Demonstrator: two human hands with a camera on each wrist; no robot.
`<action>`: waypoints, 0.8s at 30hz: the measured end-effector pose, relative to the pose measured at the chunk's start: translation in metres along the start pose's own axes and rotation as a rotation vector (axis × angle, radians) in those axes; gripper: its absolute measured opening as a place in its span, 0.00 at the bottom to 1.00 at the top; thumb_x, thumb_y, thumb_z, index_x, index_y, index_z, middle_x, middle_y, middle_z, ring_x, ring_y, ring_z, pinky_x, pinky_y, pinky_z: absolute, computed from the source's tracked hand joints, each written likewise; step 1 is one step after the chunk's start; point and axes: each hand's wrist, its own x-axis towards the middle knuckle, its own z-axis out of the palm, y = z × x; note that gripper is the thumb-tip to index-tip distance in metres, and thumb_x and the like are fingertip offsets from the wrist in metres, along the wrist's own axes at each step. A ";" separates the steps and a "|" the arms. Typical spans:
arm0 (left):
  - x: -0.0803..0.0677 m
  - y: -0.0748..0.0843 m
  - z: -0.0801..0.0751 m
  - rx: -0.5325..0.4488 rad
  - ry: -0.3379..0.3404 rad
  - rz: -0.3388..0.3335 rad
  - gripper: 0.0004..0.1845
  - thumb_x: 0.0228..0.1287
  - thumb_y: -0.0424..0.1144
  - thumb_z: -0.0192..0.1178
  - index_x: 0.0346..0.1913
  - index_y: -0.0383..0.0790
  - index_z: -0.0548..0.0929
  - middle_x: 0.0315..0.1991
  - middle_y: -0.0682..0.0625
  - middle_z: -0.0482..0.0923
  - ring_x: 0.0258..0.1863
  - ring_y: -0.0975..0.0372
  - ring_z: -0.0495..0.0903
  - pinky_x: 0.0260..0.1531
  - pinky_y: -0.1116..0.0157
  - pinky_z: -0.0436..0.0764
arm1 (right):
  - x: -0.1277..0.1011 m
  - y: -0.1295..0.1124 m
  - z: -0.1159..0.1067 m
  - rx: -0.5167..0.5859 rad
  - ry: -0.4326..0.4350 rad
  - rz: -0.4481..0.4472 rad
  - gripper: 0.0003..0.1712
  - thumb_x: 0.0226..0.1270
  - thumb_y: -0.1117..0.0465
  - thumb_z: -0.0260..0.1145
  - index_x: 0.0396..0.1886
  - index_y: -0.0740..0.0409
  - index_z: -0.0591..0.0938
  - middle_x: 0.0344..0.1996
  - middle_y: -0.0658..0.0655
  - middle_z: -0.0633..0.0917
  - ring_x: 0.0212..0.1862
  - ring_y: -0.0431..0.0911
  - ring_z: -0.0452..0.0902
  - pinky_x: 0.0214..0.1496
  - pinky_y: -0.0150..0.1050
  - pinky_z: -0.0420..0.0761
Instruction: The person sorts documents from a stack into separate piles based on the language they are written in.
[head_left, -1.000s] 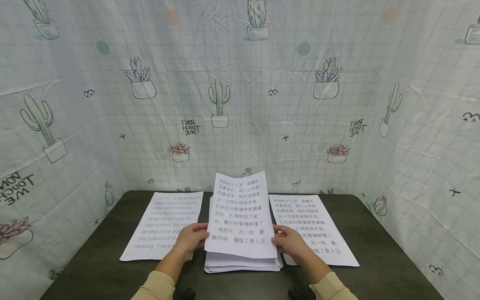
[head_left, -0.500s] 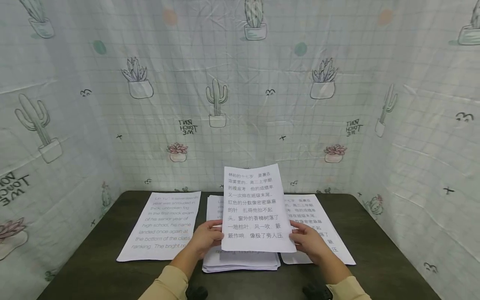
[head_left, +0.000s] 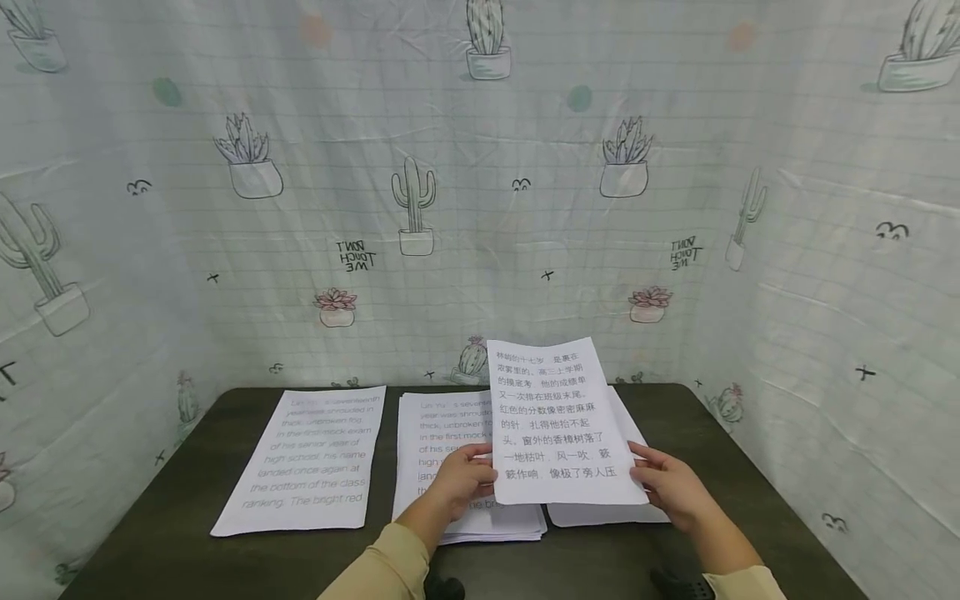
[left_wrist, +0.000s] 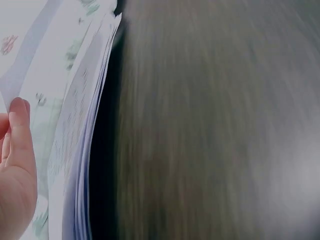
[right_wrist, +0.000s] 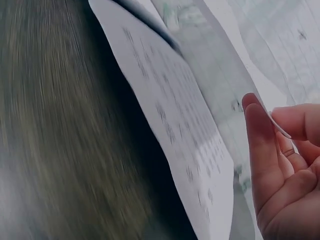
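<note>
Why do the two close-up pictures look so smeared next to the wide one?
Head view: evenly lit and sharp, the held sheet readable, walls bowed by the wide lens. Left wrist view: table streaked by motion blur. Right wrist view: same streaking, print on the paper unreadable.

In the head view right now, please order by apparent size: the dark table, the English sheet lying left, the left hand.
1. Dark table, largest.
2. English sheet lying flat at left.
3. Left hand, smallest, though it is nearer the camera.
</note>
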 end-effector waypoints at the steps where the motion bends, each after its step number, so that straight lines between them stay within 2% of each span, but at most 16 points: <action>1: 0.001 -0.001 0.005 -0.007 -0.001 -0.004 0.29 0.56 0.22 0.57 0.64 0.30 0.72 0.44 0.42 0.80 0.36 0.60 0.83 0.39 0.63 0.86 | -0.001 0.002 -0.004 -0.004 0.002 0.003 0.35 0.71 0.69 0.54 0.74 0.73 0.54 0.46 0.54 0.80 0.41 0.39 0.81 0.40 0.38 0.85; 6: 0.006 -0.003 0.029 -0.012 -0.001 -0.010 0.28 0.55 0.21 0.57 0.63 0.30 0.73 0.43 0.41 0.80 0.35 0.60 0.84 0.38 0.61 0.86 | -0.006 0.008 -0.026 -0.008 0.000 0.018 0.37 0.71 0.69 0.54 0.74 0.75 0.52 0.49 0.53 0.82 0.42 0.36 0.81 0.41 0.37 0.85; 12: 0.009 -0.007 0.051 -0.025 0.013 0.003 0.28 0.52 0.20 0.57 0.61 0.29 0.75 0.44 0.40 0.82 0.32 0.62 0.84 0.33 0.64 0.86 | -0.008 0.014 -0.044 -0.031 0.015 0.035 0.36 0.71 0.69 0.54 0.73 0.76 0.52 0.57 0.62 0.80 0.43 0.36 0.80 0.42 0.38 0.84; 19: 0.008 -0.010 0.065 0.002 0.023 -0.002 0.26 0.51 0.19 0.57 0.58 0.27 0.77 0.41 0.41 0.84 0.28 0.64 0.82 0.30 0.67 0.85 | -0.006 0.023 -0.057 -0.046 0.028 0.061 0.36 0.71 0.68 0.54 0.73 0.77 0.53 0.52 0.56 0.83 0.41 0.35 0.80 0.42 0.37 0.84; 24: 0.006 -0.010 0.070 0.044 0.016 -0.026 0.25 0.53 0.20 0.58 0.57 0.26 0.77 0.39 0.42 0.83 0.28 0.64 0.81 0.30 0.68 0.85 | -0.006 0.026 -0.061 -0.053 0.045 0.083 0.35 0.72 0.66 0.56 0.72 0.76 0.55 0.49 0.55 0.84 0.40 0.36 0.79 0.40 0.37 0.84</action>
